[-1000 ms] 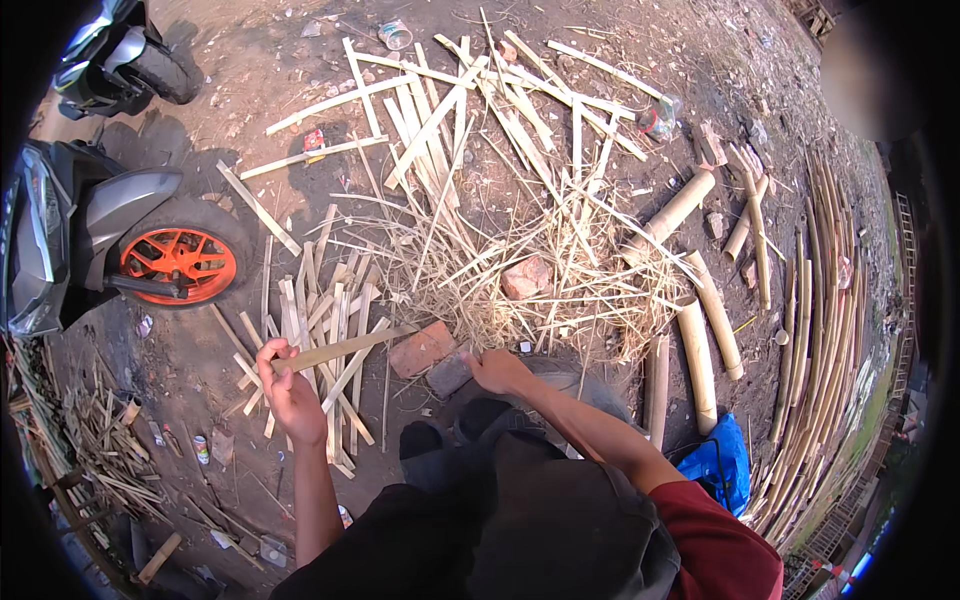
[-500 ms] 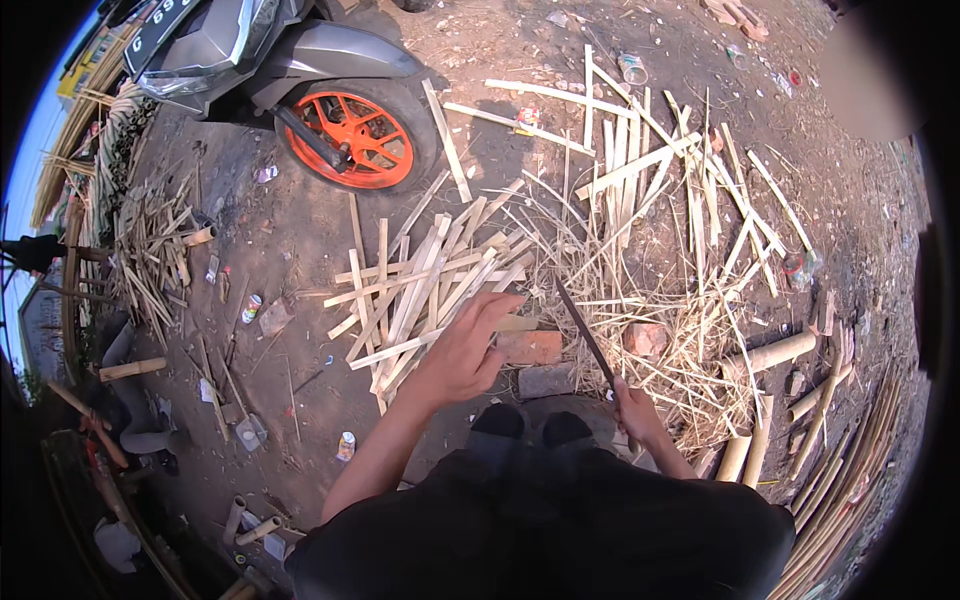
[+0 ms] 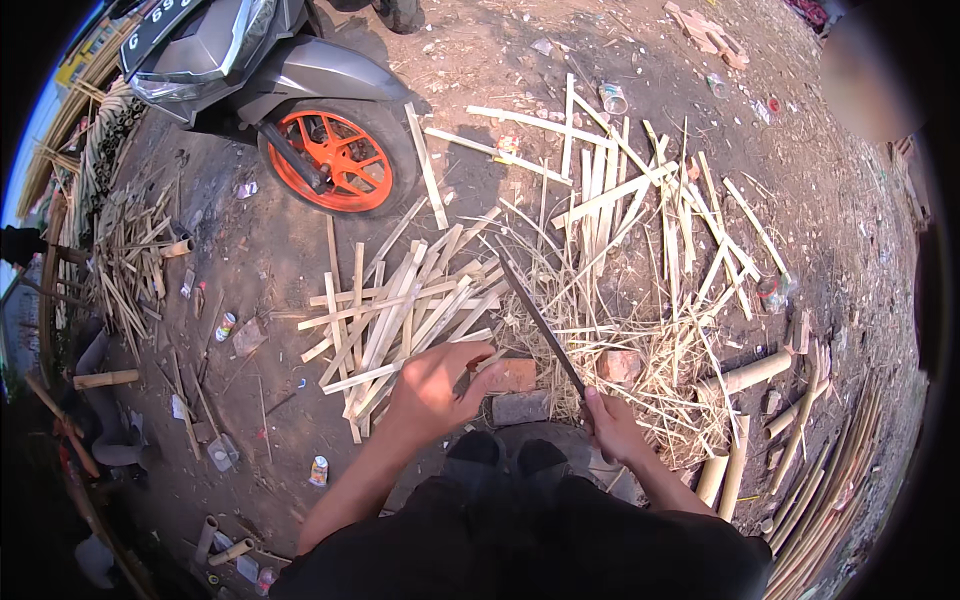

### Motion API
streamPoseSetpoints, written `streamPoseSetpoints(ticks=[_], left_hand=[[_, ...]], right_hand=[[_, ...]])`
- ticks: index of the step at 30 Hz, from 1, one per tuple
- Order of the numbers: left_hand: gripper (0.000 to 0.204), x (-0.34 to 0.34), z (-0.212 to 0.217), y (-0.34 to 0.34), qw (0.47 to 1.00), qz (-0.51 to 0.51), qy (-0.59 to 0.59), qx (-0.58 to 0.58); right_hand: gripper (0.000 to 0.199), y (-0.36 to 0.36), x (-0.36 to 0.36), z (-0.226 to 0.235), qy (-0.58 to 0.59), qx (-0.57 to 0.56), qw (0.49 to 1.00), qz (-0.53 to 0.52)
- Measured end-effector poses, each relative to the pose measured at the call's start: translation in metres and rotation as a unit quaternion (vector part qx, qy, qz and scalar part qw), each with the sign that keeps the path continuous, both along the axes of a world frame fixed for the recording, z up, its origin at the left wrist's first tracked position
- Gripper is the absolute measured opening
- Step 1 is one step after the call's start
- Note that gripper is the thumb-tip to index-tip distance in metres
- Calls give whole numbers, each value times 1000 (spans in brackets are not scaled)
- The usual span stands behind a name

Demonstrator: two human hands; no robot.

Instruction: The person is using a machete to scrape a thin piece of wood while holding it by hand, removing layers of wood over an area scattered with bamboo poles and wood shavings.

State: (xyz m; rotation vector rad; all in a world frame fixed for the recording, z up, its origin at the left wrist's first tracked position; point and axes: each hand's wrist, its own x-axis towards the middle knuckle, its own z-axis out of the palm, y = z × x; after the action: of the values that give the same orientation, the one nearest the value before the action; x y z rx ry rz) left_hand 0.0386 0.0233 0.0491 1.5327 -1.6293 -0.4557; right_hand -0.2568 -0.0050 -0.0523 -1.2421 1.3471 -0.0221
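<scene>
My right hand point(image 3: 612, 425) is closed round the handle of a long dark-bladed knife point(image 3: 543, 325). Its blade slants up and to the left, above a heap of thin bamboo shavings point(image 3: 640, 370). My left hand point(image 3: 432, 392) hovers at the near edge of a pile of split bamboo strips point(image 3: 395, 305), fingers bent and thumb apart, with no held thing visible. A red brick point(image 3: 513, 375) lies just right of its fingertips, and a grey brick point(image 3: 521, 407) sits nearer my feet. Another red brick point(image 3: 619, 366) rests among the shavings beyond the right hand.
A grey motorcycle with an orange front wheel point(image 3: 332, 160) stands at the far left. More bamboo strips point(image 3: 605, 195) lie at the far right. Bamboo tubes point(image 3: 750, 374) and long bamboo poles point(image 3: 835, 470) are on the right. A person's leg point(image 3: 100, 400) shows at left.
My left hand has drawn back toward me, its fingers more bent. The knife has risen and moved left with my right hand. The whole view has shifted slightly.
</scene>
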Motion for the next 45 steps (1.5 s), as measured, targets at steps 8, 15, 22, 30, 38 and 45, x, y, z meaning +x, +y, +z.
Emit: streamPoseSetpoints(ticks=[8,15,22,30,38,45], left_hand=[[17,-17,-31,1,997,49,-45,-38],[18,-26,-30,3,993,97,-35,-49],[18,-33,-24,-1,995,102,16,-6],[9,-24,-25,1,922,152,316,162],[7,-29,-31,3,923,159,319,146],[8,-30,-28,6,964,162,204,56]], right_hand=[[57,-6,58,70,-185,-39,982,0],[58,5,72,61,-202,-11,978,-53],[59,9,79,61,-217,-26,976,-27],[55,7,81,74,-241,23,969,-43],[52,8,86,71,-235,19,970,-52],[50,7,87,55,-177,-124,976,23]])
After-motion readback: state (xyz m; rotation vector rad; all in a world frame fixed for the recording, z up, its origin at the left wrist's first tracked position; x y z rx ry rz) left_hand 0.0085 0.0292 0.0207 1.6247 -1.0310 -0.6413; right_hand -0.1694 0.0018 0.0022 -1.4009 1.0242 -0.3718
